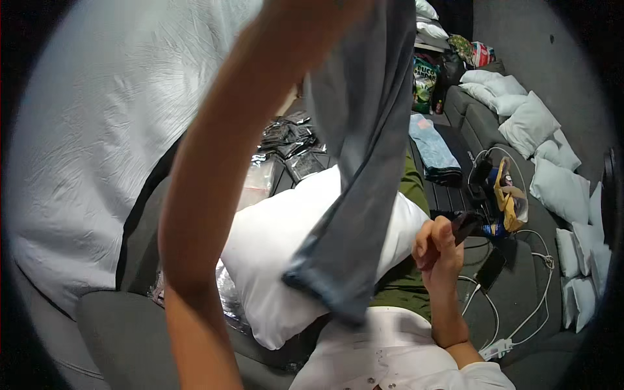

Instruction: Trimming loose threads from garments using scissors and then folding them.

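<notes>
My left arm reaches up across the view, and my left hand [331, 10] is cut off at the top edge. From it hangs a pair of grey-blue jeans [364, 169]; its darker blue hem is blurred by motion. My right hand [442, 250] is closed, fingers curled, around a black handheld object [467, 226] whose kind I cannot make out. Behind the hanging cloth, a white pillow [286, 247] lies across my lap, over my olive green trousers [406, 286].
Black plastic-wrapped packets [296, 140] lie beyond the pillow. Folded light blue jeans [434, 153] rest on a dark surface. To the right are a phone [491, 268], white cables with a power strip [497, 349], a yellow bag [510, 195] and several white pillows [562, 188] along the sofa.
</notes>
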The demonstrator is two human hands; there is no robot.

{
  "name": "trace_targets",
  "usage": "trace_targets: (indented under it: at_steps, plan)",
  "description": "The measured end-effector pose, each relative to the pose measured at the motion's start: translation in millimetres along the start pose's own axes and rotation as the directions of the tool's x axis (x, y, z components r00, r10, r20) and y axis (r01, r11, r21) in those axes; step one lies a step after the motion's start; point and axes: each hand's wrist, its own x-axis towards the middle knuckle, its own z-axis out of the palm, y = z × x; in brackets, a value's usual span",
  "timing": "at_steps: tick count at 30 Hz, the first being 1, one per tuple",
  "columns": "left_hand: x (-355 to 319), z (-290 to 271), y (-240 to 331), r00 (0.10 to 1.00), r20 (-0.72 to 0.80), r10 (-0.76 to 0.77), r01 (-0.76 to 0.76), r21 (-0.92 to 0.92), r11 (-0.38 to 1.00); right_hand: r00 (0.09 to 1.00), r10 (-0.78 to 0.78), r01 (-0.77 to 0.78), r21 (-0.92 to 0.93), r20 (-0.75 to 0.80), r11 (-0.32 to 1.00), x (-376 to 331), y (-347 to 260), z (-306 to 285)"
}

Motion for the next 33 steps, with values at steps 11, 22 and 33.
trace_targets:
  at_steps: [11, 22, 33]
  plan:
    - [-84, -97, -16, 0.854, 0.021, -0.52, 0.498, 0.258, 0.828, 0.93, -0.104, -0.002, -0.288, -0.352, 0.958, 14, 12, -48]
    - [-382, -190, 42, -0.199, 0.167, -0.966, 0.97, -0.105, -0.218, 0.853, 0.377, -0.37, 0.092, -0.362, 0.925, 31, 56, -80]
    - [-335, -251, 55, -0.173, 0.392, -0.904, 0.983, 0.128, -0.132, 0.925, 0.29, -0.364, -0.357, -0.245, 0.86, 65, 66, -75]
